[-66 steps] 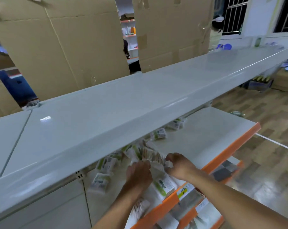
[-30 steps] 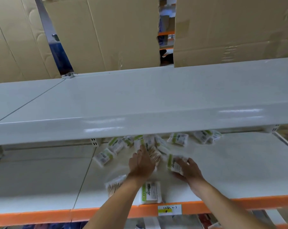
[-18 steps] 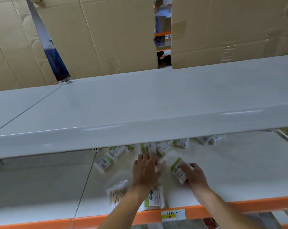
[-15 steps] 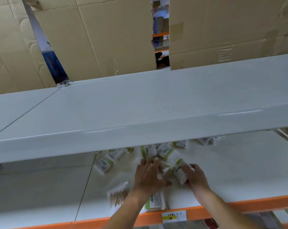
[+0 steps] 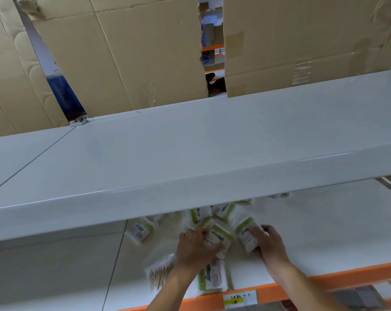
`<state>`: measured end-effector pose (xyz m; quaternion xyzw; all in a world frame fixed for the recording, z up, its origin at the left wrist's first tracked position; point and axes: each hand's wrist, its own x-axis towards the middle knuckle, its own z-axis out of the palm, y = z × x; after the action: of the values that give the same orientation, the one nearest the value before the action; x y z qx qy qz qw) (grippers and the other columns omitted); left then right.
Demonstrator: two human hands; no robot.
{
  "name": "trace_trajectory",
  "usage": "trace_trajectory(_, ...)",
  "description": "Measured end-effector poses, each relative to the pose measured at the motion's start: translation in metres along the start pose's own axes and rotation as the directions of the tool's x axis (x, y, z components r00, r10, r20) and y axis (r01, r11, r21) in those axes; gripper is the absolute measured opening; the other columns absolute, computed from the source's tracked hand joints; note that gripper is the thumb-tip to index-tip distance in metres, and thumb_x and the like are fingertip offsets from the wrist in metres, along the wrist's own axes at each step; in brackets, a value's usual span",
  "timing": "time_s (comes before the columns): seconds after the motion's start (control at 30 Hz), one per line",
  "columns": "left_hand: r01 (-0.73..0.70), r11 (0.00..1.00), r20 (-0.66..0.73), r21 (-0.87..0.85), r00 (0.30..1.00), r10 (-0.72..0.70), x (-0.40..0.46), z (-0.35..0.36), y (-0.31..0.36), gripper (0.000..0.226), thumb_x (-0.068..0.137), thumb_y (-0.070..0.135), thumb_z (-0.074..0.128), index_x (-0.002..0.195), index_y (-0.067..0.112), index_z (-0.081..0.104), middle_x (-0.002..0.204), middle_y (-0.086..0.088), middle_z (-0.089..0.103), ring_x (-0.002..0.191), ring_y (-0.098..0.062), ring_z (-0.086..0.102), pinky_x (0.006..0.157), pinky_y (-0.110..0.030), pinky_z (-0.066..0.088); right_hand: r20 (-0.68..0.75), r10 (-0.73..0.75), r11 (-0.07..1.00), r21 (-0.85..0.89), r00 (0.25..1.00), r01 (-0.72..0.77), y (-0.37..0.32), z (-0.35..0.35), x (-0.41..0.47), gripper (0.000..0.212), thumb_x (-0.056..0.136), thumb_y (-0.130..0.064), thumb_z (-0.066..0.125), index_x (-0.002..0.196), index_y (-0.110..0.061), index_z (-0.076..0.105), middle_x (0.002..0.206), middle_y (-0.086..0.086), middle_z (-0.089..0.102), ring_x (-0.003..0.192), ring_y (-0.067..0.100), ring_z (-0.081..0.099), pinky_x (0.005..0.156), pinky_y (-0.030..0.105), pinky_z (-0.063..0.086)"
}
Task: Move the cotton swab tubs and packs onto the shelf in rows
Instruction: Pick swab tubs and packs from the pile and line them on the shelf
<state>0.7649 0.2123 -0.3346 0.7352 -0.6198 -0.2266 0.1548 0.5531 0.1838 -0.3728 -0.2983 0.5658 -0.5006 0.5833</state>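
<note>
1. Since the previous frame, the right hand (image 5: 268, 245) has drawn its pack slightly nearer and rightward, and the left hand (image 5: 195, 246) has settled on the pack beside it.
2. Right hand: fingers curled round a clear plastic cotton swab pack with a green-and-white label (image 5: 247, 234), gripping its right edge; the pack rests on the shelf, tilted.
3. Left hand: fingers bent over a second green-labelled pack (image 5: 220, 239), pressing on its left edge; whether it is actually gripped, I cannot tell.
4. White metal lower shelf with an orange front rail (image 5: 324, 232) holds all packs: a loose cluster at the far side just beyond both hands, one pack (image 5: 141, 228) lying apart to the left.
5. Near the front rail, a flat green-labelled pack (image 5: 211, 279) lies under the left wrist; a clear bag of wooden-stemmed swabs (image 5: 159, 273) lies just left of it.
6. White upper shelf (image 5: 190, 153) overhangs and hides the far row.
</note>
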Motion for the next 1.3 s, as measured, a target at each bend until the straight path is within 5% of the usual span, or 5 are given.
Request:
trace_trajectory(0.4, 0.050, 0.954, 0.004, -0.296, 0.999, -0.051, -0.011, -0.016, 0.013, 0.034, 0.073, 0.021, 0.069, 0.102, 0.024, 0.051, 0.095, 0.007, 0.060, 0.085, -0.012, 0.060, 0.073, -0.035, 0.056, 0.049, 0.038, 0.996, -0.085, 0.998, -0.034, -0.014, 0.009, -0.007, 0.012, 0.087, -0.019, 0.069, 0.089, -0.008, 0.075, 0.081, 0.017, 0.074, 0.068, 0.030, 0.070, 0.061, 0.039, 0.057)
trace_trajectory(0.6, 0.150, 0.863, 0.043, -0.482, 0.988, -0.148, -0.022, -0.033, 0.009, 0.041, 0.070, 0.019, 0.071, 0.106, 0.020, 0.051, 0.095, -0.001, 0.068, 0.085, -0.018, 0.068, 0.074, -0.042, 0.061, 0.126, 0.014, 0.989, -0.145, 0.992, 0.005, -0.034, 0.023, -0.022, 0.013, 0.089, -0.018, 0.067, 0.097, -0.011, 0.073, 0.093, 0.016, 0.075, 0.089, 0.033, 0.071, 0.084, 0.049, 0.057)
trace_trajectory(1.03, 0.159, 0.682, -0.127, -0.714, 0.929, -0.349, -0.057, -0.072, -0.049, 0.047, 0.060, 0.016, 0.092, 0.092, 0.015, 0.058, 0.079, 0.004, 0.070, 0.067, -0.007, 0.070, 0.058, -0.027, 0.057, 0.339, -0.022, 0.930, -0.338, 0.940, 0.144, -0.055, 0.070, -0.059, 0.018, 0.086, -0.019, 0.071, 0.104, -0.019, 0.069, 0.096, 0.006, 0.075, 0.093, 0.024, 0.071, 0.084, 0.044, 0.060)
trace_trajectory(1.13, 0.133, 0.678, -0.193, -0.723, 0.903, -0.384, -0.073, -0.084, -0.073, 0.045, 0.055, 0.019, 0.092, 0.086, 0.018, 0.058, 0.077, 0.002, 0.072, 0.076, -0.018, 0.072, 0.069, -0.042, 0.061, 0.375, -0.026, 0.903, -0.388, 0.926, 0.183, -0.050, 0.092, -0.068, 0.015, 0.083, -0.020, 0.073, 0.098, -0.019, 0.071, 0.084, 0.005, 0.076, 0.079, 0.022, 0.068, 0.074, 0.035, 0.056)
trace_trajectory(1.3, 0.155, 0.715, -0.258, -0.681, 0.864, -0.433, -0.108, -0.111, -0.113, 0.050, 0.058, 0.035, 0.094, 0.090, 0.023, 0.057, 0.087, 0.005, 0.074, 0.076, -0.007, 0.069, 0.058, -0.021, 0.054, 0.477, 0.003, 0.870, -0.434, 0.879, 0.232, -0.037, 0.139, -0.084, 0.011, 0.081, -0.015, 0.076, 0.088, -0.010, 0.069, 0.059, 0.000, 0.063, 0.053, 0.015, 0.051, 0.053, 0.026, 0.039)
